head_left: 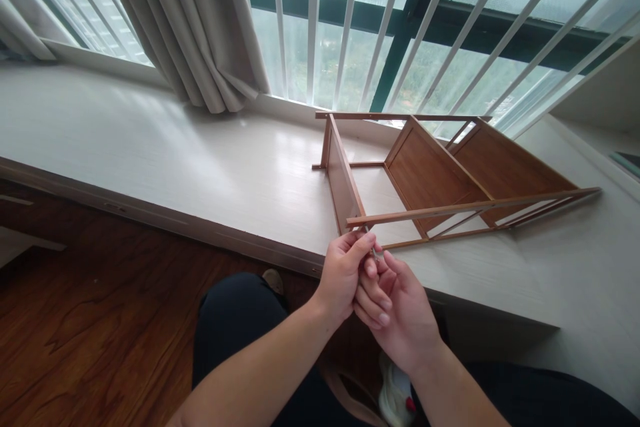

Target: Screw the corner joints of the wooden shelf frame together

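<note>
A brown wooden shelf rack [440, 173] with several panels lies on its side on the pale ledge. At its near left corner, my left hand [340, 273] is closed, thumb and fingers pinching a small thin metal piece [374, 252]. Its exact kind is too small to make out. My right hand [405, 307] sits against the left one, palm up, with its fingers curled and its thumb close to the metal piece. Overlapping fingers hide what the right hand grips, if anything. Both hands are just below the end of the rack's near rail [390, 217].
The pale window ledge [200, 167] runs across the view, its front edge above a dark wood floor [115, 307]. Behind are white window bars [313, 27] and a grey curtain [195, 33]. My knee [235, 327] and a white item [395, 393] are below.
</note>
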Motion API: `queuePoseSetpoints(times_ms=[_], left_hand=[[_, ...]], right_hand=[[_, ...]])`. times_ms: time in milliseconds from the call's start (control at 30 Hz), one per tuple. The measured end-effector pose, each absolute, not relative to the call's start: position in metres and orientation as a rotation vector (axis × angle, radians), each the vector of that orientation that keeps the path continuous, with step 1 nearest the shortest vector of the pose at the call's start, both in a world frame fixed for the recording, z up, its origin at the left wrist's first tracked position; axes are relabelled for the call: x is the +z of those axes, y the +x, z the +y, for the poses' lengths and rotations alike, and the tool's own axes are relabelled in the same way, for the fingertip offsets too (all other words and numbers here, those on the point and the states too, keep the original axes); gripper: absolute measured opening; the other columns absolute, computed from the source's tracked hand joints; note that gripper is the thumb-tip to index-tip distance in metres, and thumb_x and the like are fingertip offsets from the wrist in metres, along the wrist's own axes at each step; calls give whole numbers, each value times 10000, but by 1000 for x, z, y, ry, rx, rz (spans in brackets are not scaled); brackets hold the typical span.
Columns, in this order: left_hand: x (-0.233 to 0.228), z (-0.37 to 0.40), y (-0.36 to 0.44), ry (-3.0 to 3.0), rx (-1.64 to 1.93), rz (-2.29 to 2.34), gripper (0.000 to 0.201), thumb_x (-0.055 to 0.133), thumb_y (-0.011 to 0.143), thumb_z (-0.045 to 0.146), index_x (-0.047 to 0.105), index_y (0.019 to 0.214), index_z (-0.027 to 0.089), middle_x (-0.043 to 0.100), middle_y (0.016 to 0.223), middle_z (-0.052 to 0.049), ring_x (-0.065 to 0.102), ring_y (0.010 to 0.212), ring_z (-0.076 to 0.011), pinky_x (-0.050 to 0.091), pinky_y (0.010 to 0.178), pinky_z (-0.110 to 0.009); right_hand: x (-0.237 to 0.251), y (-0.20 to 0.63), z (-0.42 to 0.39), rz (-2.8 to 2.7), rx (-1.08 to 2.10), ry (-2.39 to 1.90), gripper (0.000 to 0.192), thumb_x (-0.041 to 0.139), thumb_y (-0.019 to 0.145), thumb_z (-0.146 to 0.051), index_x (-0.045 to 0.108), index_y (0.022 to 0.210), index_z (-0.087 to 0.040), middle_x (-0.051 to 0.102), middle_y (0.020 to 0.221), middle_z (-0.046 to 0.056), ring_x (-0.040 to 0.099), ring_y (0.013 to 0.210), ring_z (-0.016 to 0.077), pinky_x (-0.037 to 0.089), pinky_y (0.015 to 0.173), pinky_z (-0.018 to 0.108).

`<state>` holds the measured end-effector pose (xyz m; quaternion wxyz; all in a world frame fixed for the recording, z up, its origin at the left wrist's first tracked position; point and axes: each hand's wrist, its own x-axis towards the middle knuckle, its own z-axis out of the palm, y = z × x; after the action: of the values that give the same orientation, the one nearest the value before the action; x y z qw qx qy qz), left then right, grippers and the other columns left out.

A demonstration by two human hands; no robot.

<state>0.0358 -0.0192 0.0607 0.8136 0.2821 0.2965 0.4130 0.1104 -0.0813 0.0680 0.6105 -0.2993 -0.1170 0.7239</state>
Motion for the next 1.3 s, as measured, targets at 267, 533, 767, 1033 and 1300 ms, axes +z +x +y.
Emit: queuePoseSetpoints(times_ms=[267, 533, 767, 1033, 1300], left_hand=[[55, -19, 38, 589, 874, 557, 335, 727, 815, 464, 646, 746, 146, 492, 465, 49, 424, 385, -60, 344, 429, -171], [53, -18, 38, 630, 932, 538, 312, 703, 848, 415, 660, 726, 132, 473, 529, 36, 412, 505, -65, 341, 513, -178], [55, -16, 37, 634, 930, 557, 321, 724, 820, 435, 657, 715, 139, 483, 563, 25, 419, 521, -83, 327, 504, -202], [56, -16, 36, 639, 916, 551, 333, 725, 814, 451, 650, 710, 144, 474, 553, 25, 417, 508, -83, 323, 487, -202], [56, -16, 36, 607, 909, 539, 323, 721, 822, 445, 653, 729, 143, 464, 543, 35, 406, 478, -73, 322, 453, -191]], right_hand=[[71, 109, -85, -461, 1419, -980, 333, 575, 923, -491, 572, 783, -189, 397, 440, -81, 317, 362, 74, 281, 382, 181], [59, 113, -86, -747, 1093, -1236, 310, 594, 947, -465, 590, 829, -178, 434, 449, -80, 337, 400, 75, 289, 418, 188], [65, 115, -87, -896, 986, -1372, 328, 577, 948, -488, 584, 816, -188, 419, 489, -76, 354, 434, 89, 309, 435, 210], [67, 115, -86, -946, 932, -1420, 325, 573, 943, -473, 583, 781, -192, 430, 498, -63, 363, 445, 93, 308, 440, 216], [68, 116, -84, -964, 914, -1441, 345, 549, 957, -489, 597, 788, -192, 422, 490, -63, 366, 441, 102, 307, 440, 225]])
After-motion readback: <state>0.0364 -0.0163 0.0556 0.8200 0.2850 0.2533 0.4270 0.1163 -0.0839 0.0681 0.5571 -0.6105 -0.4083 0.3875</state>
